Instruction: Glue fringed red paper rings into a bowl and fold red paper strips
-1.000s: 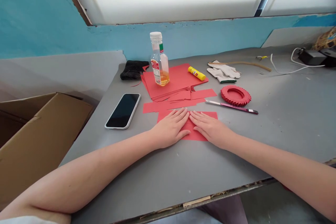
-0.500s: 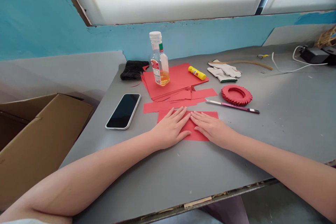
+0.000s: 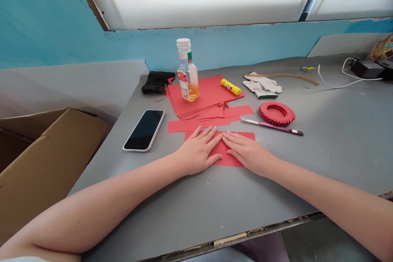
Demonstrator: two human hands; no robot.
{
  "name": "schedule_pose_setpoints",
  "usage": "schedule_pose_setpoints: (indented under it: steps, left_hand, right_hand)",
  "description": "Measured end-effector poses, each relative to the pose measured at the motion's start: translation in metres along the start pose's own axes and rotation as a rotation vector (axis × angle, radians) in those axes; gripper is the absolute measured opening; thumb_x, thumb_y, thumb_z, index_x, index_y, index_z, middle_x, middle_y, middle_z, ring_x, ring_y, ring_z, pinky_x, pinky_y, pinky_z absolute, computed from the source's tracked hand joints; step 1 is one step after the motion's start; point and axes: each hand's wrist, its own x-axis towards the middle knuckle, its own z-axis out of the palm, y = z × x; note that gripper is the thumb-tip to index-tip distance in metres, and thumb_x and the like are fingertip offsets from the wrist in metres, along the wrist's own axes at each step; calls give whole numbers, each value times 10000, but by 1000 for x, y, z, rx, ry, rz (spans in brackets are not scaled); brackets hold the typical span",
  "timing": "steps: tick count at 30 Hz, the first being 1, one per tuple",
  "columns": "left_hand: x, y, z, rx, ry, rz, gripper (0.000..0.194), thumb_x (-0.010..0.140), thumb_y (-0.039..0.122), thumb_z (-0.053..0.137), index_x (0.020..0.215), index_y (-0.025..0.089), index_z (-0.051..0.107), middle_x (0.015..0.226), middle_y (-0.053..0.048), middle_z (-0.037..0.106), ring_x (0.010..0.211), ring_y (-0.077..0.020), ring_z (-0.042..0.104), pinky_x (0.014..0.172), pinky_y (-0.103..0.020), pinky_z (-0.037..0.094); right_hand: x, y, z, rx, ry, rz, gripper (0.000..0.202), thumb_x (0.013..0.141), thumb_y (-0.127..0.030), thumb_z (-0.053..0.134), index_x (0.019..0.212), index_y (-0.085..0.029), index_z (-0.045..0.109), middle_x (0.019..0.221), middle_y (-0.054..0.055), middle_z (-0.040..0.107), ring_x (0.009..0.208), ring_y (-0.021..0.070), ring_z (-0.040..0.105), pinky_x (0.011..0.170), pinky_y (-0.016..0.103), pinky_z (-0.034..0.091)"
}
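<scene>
A red sheet of paper [image 3: 226, 158] lies on the grey table under both hands. My left hand [image 3: 199, 150] rests flat on its left part, fingers stretched and a little apart, thumb pointing right. My right hand [image 3: 245, 151] lies flat on the right part, fingers extended, the fingertips close to those of the left. Just beyond are cut red paper strips [image 3: 184, 126] and a stack of red sheets [image 3: 208, 82]. A utility knife [image 3: 273, 126] with its blade out lies right of the strips, below a pleated red paper ring [image 3: 276, 113].
A glass bottle [image 3: 188, 71] and a yellow glue stick [image 3: 231, 87] are on the stack. A phone [image 3: 144, 130] lies at left, near a black cloth item [image 3: 157, 82]. White gloves [image 3: 263, 84] lie at the back. A cardboard box [image 3: 46, 159] stands beside the table's left edge.
The view has shifted very slightly. Both hands stay flat on the red sheet in nearly the same place, and nothing else has moved.
</scene>
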Motion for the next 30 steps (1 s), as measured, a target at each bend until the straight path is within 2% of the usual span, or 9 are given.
schedule_pose_setpoints:
  steps: [3,7,13,16,19,21,24,27,30]
  left_hand:
    - [-8,-7,-2,29,12,-52,684,885,593,202,1413,159,216,1463,-112,200,1358,-248,149,1093,-454,57]
    - [-27,-20,-6,98,27,-148,747,865,628,197,1394,105,266,1431,-109,295,1354,-242,168,1104,-433,38]
    - [-49,-35,-17,259,54,-256,746,847,636,261,1258,53,479,1332,-149,449,1344,-280,187,1106,-436,91]
    - [-49,-38,-31,301,104,-322,721,849,621,288,1195,35,527,1357,-179,407,1346,-293,173,1103,-429,110]
    - [-35,-27,-42,263,163,-305,716,868,586,288,1302,28,402,1438,-174,259,1358,-278,129,1105,-426,99]
    - [-20,-11,-39,174,108,-211,737,869,589,290,1355,36,319,1460,-160,195,1362,-260,113,1109,-397,99]
    - [1,11,-18,-12,2,-74,789,864,631,216,1385,39,248,1460,-154,188,1365,-237,104,1108,-383,109]
    - [10,20,2,-112,-12,-101,793,868,632,167,1408,51,171,1475,-145,125,1368,-235,78,1105,-393,97]
    - [9,19,8,-131,-7,-94,773,876,618,165,1417,67,135,1483,-131,87,1370,-226,47,1107,-386,81]
  right_hand:
    - [1,-1,-2,-15,-6,5,433,930,-253,281,1275,-67,465,1338,111,442,1259,201,376,1014,366,396]
    - [2,-2,-3,-34,-30,2,433,930,-252,284,1262,-58,481,1341,116,435,1252,208,386,1021,366,385]
    - [2,0,-1,-28,-42,5,432,928,-253,289,1268,-65,476,1347,109,427,1254,206,382,1023,367,381]
    - [1,1,1,-5,-25,11,429,925,-256,300,1270,-74,478,1344,113,434,1254,212,382,1023,381,381]
    - [0,2,3,19,-5,21,425,922,-263,316,1275,-90,478,1349,111,431,1260,217,374,1022,389,383]
    - [-1,2,4,36,5,21,422,919,-270,323,1278,-112,479,1349,106,431,1257,218,379,1017,392,390]
    - [1,3,4,63,13,7,423,915,-266,317,1287,-136,472,1339,106,443,1247,218,392,1008,407,399]
    - [3,2,2,68,3,1,432,915,-255,298,1297,-131,455,1342,106,440,1249,210,388,1012,407,394]
    - [3,2,0,65,-14,25,436,916,-259,301,1303,-117,443,1355,103,428,1253,202,386,1021,390,386]
